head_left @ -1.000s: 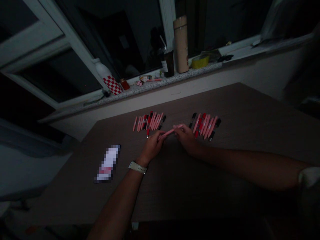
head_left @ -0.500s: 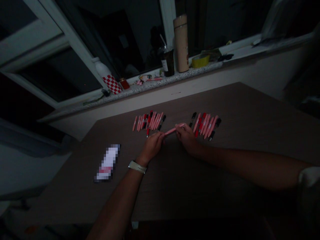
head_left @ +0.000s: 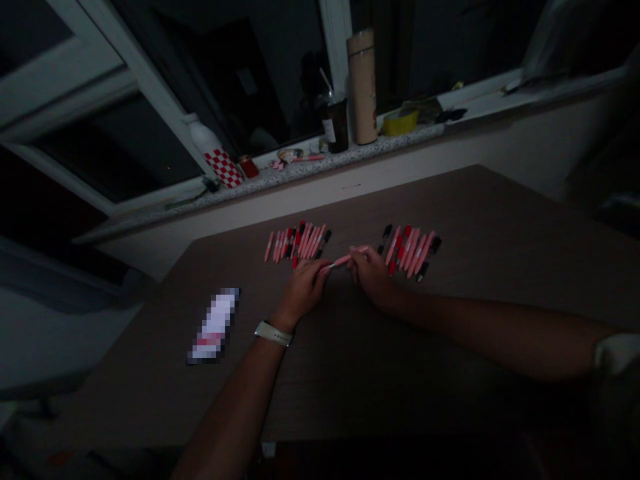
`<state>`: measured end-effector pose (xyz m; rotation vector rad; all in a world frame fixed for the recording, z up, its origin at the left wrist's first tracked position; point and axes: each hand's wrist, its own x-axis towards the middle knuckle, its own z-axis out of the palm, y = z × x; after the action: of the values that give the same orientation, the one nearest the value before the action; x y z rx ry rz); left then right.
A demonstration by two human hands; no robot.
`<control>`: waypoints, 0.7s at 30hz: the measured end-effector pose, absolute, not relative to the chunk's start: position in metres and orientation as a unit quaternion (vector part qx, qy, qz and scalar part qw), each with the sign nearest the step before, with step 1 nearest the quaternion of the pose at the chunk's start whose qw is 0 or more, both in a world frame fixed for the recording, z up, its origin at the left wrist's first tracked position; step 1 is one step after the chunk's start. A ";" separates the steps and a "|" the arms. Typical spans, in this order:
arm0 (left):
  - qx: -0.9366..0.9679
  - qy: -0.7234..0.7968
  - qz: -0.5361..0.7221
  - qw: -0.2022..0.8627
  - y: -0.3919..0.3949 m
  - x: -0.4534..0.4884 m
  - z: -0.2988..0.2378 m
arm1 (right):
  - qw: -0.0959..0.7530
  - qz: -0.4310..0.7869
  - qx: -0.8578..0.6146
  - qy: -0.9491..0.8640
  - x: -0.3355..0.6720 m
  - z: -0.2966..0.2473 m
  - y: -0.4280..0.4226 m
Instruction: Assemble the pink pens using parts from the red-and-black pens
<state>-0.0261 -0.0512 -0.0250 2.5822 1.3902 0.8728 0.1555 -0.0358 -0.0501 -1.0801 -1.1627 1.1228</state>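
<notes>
A pink pen is held level between my two hands above the table. My left hand, with a pale watch strap on its wrist, pinches the pen's left end. At the other end, the fingers of my right hand are closed around it. A thin whitish section of the pen shows just beside my left fingertips. Behind my left hand lies a row of pink, red and black pens. Another such group of pens rests just right of my right hand.
A phone, blurred out, lies on the brown table at left. Along the windowsill stand a checkered white bottle, a dark cup with a straw, a tall beige flask and a yellow tape roll.
My left hand has shifted slightly left, and a whitish section of the pen now shows between my hands. My right hand has barely moved. Both pen groups lie as before.
</notes>
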 end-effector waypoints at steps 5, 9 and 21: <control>0.852 0.441 0.279 0.035 -0.049 -0.028 -0.027 | 0.574 0.478 -0.460 -0.480 0.156 -0.047 -0.038; 0.852 0.439 0.285 0.030 -0.048 -0.028 -0.028 | 0.574 0.469 -0.475 -0.475 0.156 -0.044 -0.039; 0.854 0.441 0.272 0.042 -0.046 -0.029 -0.031 | 0.617 0.532 -0.418 -0.402 0.151 -0.045 -0.036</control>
<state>-0.0292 -0.0465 -0.0307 2.6143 1.3491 0.8321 0.1507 -0.0365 -0.0451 -0.9629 -0.9264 1.2245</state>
